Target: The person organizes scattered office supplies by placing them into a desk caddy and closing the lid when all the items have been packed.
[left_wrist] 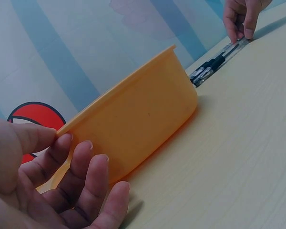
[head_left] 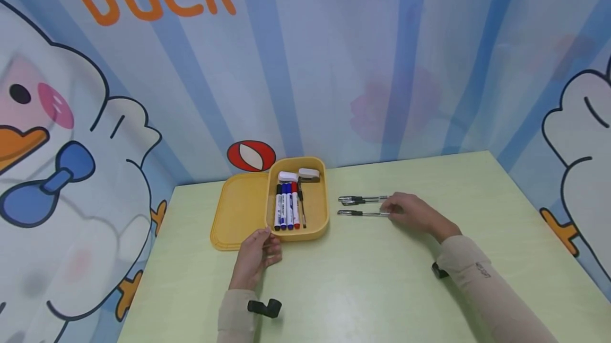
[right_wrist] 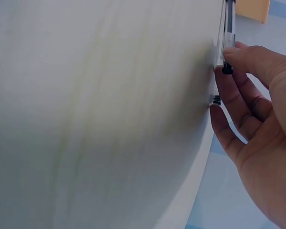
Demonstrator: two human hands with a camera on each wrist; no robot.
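My left hand [head_left: 258, 258] pinches the rim of a yellow plastic box [head_left: 316, 216] at its near left corner, thumb over the edge and the other fingers loosely spread below. Inside the box lie several whiteboard markers [head_left: 287, 206] with black, blue and red caps, one black pen [head_left: 301, 202] and two white erasers [head_left: 288, 176]. To the right of the box, my right hand [head_left: 414, 214] pinches the tail end of a clear-barrelled pen [head_left: 360, 213] between thumb and fingers. Similar capped pens [head_left: 358, 200] lie just behind it, their caps pointing toward the box.
A yellow lid [head_left: 238, 210] lies flat on the table, against the box's left side. The pale green table [head_left: 363, 284] meets a printed duck curtain [head_left: 329, 67] at the back. Small black wrist cameras [head_left: 264, 308] sit on both sleeves.
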